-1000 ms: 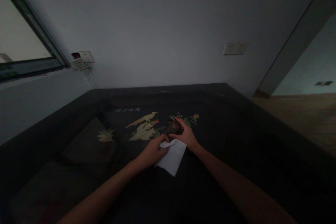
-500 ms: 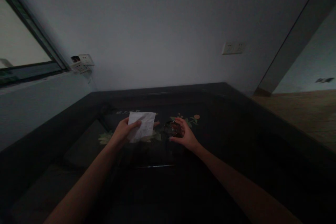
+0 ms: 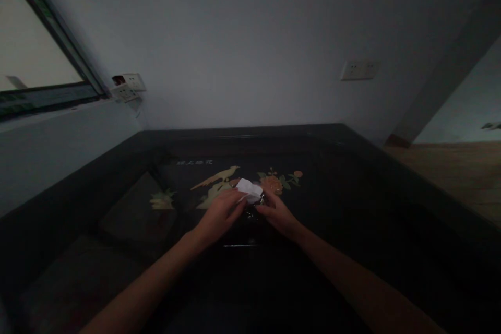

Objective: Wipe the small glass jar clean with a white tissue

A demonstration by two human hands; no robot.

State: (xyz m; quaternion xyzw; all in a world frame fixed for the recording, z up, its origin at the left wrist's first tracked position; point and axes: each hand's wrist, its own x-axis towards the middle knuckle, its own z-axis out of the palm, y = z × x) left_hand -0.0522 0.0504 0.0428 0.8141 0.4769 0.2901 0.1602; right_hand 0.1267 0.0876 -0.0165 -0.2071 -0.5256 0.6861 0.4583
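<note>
My left hand is closed on a white paper tissue, pressing it against a small clear glass vessel. From the other side, my right hand grips that glass with thumb and fingers. Most of the vessel is hidden by the tissue and fingers, so its exact shape cannot be made out. Both hands meet over the middle of a glossy black tabletop decorated with a bird and flowers.
A grey wall stands behind the table, with a socket plate at right and more sockets at left. A window is at the upper left. Wooden floor shows at right.
My left hand has carried the tissue right, onto the glass, where it is now crumpled. My right hand stays around the glass. The view has shifted slightly.
</note>
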